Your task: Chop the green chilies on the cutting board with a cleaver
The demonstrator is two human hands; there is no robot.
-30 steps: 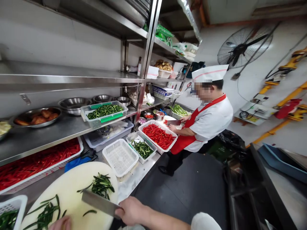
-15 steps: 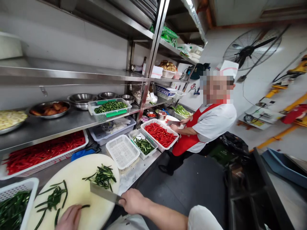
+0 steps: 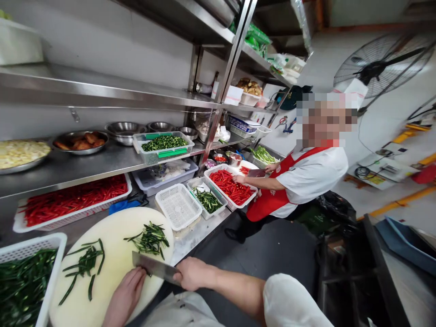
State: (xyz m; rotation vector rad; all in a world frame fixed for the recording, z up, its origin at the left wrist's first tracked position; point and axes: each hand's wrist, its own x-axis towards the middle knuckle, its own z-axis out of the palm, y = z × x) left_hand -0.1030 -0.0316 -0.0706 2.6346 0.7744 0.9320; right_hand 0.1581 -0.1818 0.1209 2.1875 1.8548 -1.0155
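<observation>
My right hand [image 3: 193, 274] is closed around the handle of a cleaver [image 3: 157, 267], its blade low over a round white cutting board [image 3: 114, 259]. Beside the blade, my left hand [image 3: 128, 290] presses its bent fingers to the board, on a dark green vegetable strip [image 3: 149, 273] that is mostly hidden under the fingertips. A heap of cut green pieces [image 3: 152, 238] lies beyond the blade. To the left on the board are longer loose green strips [image 3: 89, 261].
A white basket of green strips [image 3: 61, 259] adjoins the board's left. Beyond the board stand a white basket [image 3: 179, 206], a tub of green pieces [image 3: 208, 202] and a basket of red peppers [image 3: 233, 187]. A co-worker [image 3: 299, 172] cuts at the right. A steel shelf [image 3: 126, 165] overhangs the counter.
My left hand has moved right with the strip, up against the cleaver blade. My right hand still grips the cleaver. The view has shifted; the co-worker's near hand now reaches over the red peppers.
</observation>
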